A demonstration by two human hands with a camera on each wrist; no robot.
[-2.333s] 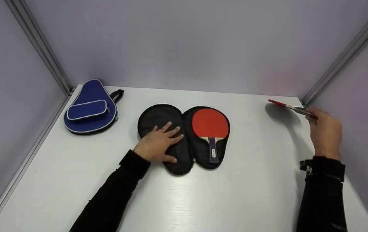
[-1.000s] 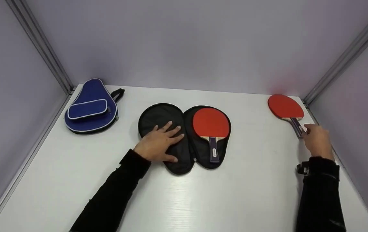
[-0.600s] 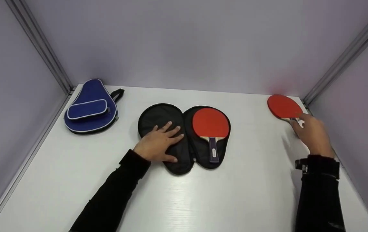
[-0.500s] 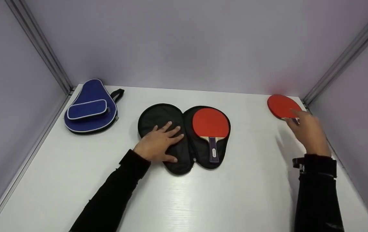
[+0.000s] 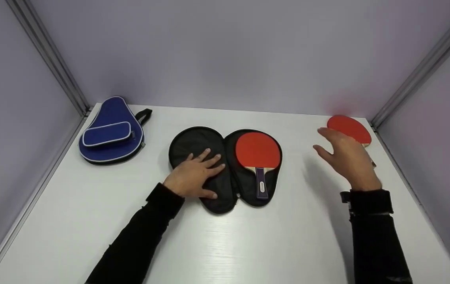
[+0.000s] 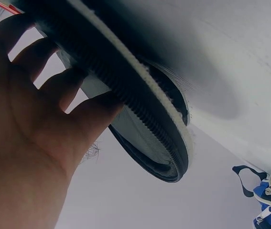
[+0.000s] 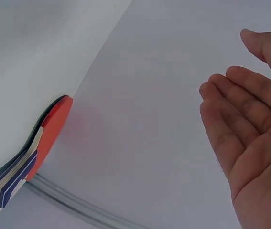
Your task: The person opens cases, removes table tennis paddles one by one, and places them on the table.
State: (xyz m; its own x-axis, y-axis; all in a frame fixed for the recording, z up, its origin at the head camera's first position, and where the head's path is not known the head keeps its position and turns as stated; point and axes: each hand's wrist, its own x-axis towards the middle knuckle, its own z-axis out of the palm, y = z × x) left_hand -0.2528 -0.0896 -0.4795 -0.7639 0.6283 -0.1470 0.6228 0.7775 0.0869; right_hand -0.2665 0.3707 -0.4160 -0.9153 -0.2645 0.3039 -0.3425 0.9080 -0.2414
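Spread flat in the head view, my left hand [image 5: 191,175] rests on the left half of an unzipped black paddle case [image 5: 183,144]. The case's right half bears a red table tennis paddle [image 5: 258,152] with a dark purple handle. In the left wrist view the left fingers touch the zippered rim [image 6: 147,117] of the case. My right hand [image 5: 347,157] holds nothing, its fingers loosely bent and the thumb apart. It hovers over the table just left of a second red paddle [image 5: 351,128], partly covering that paddle's handle. The right wrist view shows this paddle [image 7: 49,131] lying apart from the hand.
A blue paddle bag [image 5: 110,148] with white piping and a front pocket lies at the back left, its black strap [image 5: 143,115] pointing right. Pale walls [image 5: 225,55] close off the white table [image 5: 225,244] at the back and both sides.
The right hand lowered the second paddle onto the back right of the table, let go of it and moved left with its fingers loosened. The left hand and the case stayed put.
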